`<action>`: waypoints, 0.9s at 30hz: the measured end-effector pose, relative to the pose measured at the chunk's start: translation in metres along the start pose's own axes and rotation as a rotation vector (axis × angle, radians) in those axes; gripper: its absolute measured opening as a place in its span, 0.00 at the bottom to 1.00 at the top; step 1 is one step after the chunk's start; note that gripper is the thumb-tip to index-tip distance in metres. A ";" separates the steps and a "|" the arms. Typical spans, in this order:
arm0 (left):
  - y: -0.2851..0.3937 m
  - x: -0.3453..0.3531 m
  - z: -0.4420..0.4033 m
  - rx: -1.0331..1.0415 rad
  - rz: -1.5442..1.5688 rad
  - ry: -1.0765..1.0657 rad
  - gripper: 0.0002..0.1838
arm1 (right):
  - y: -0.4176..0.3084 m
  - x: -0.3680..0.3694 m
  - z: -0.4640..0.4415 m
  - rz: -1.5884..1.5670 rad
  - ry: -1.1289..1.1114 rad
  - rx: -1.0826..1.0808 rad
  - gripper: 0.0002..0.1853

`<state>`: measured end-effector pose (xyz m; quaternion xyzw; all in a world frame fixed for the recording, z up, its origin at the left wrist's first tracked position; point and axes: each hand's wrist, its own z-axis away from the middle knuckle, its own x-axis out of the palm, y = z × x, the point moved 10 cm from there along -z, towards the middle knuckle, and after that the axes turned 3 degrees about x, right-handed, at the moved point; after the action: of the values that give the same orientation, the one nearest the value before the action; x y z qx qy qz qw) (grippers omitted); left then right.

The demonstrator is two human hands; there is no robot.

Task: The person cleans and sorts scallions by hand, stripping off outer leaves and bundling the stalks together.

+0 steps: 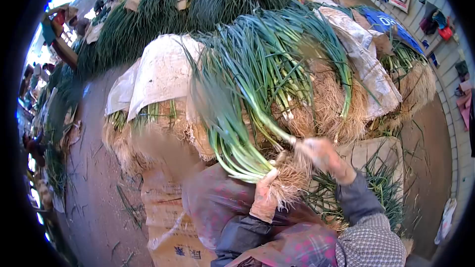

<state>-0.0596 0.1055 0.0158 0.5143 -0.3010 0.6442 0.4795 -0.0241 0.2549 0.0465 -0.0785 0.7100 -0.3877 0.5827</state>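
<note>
My left hand point(264, 200) is closed around the white lower ends of a bunch of green onions point(236, 154). Their tangled pale roots point(292, 183) stick out to the right of it, and the green leaves fan up and to the left. My right hand point(324, 155), slightly blurred, grips one thick green onion point(264, 117) near its root end. That stalk slants up and left across the pile of green onions point(284, 64) in front of me. My right fingers are partly smeared, and the root tips below them overlap the bunch's roots.
White woven sacks point(166, 71) cover parts of the pile. Long heaps of green onions point(143, 29) stand behind it. Loose leaves point(386, 183) lie on a mat at my right. A brown printed sack point(170, 222) is at my lower left, beside the wet floor point(99, 168). Other people are at far left.
</note>
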 end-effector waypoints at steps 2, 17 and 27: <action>-0.022 -0.020 -0.013 -0.086 0.044 0.008 0.20 | 0.010 0.040 0.038 -0.304 -0.236 0.313 0.22; -0.027 -0.030 0.005 0.026 0.019 -0.081 0.19 | 0.016 0.073 -0.071 -0.164 0.136 0.117 0.17; -0.006 -0.052 0.000 0.180 0.017 -0.043 0.14 | 0.134 -0.084 0.205 -0.905 0.952 0.512 0.17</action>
<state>-0.0534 0.0917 -0.0344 0.5664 -0.2566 0.6615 0.4193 0.2297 0.3004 0.0210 -0.0483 0.6720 -0.7389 -0.0096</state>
